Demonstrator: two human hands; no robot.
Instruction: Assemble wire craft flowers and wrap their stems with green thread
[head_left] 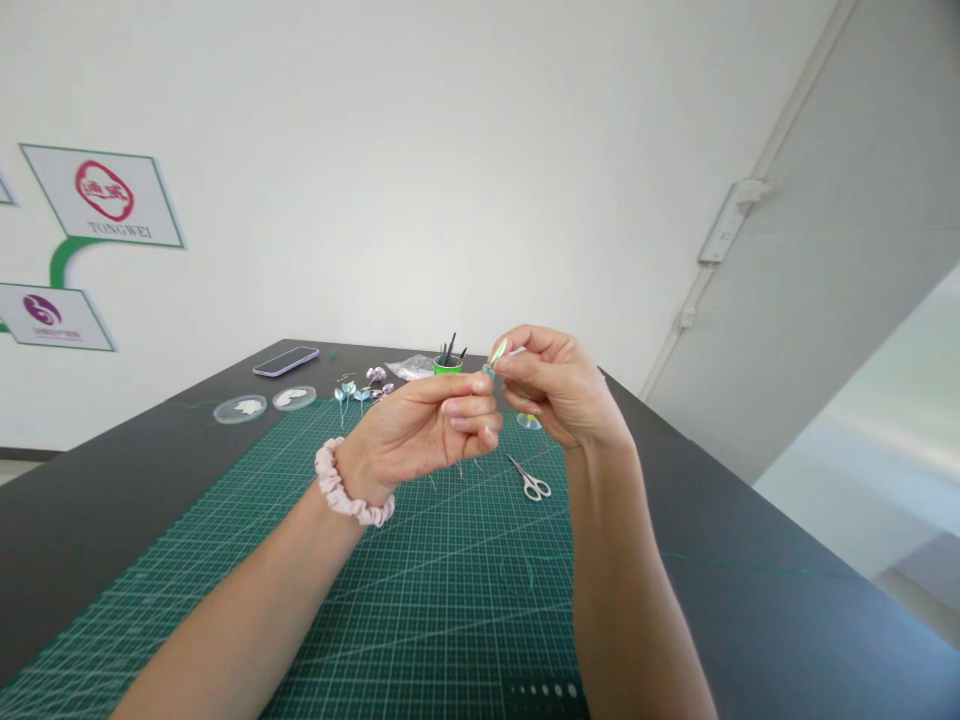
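Note:
My left hand (431, 425), with a pink scrunchie (341, 490) on its wrist, is raised over the mat. Its thumb and forefinger pinch a small teal craft flower piece (488, 370), partly covered by the fingertips. Against it, my right hand (562, 385) is closed in a pinch on a shiny, pale green leaf-shaped piece (499, 350). The two sets of fingertips nearly meet, so I cannot see how the pieces join. Thin wires (461, 470) show below my left hand. White-handled scissors (532, 484) lie on the mat below my right hand.
A green cutting mat (420, 580) covers much of the black table (750, 600). Farther back are a phone (286, 361), two shallow dishes (240, 409) with white pieces, blue wired flowers (351, 392), purple flowers (376, 375), a plastic bag (412, 367) and a green tool cup (448, 366). Green thread (517, 577) lies loose.

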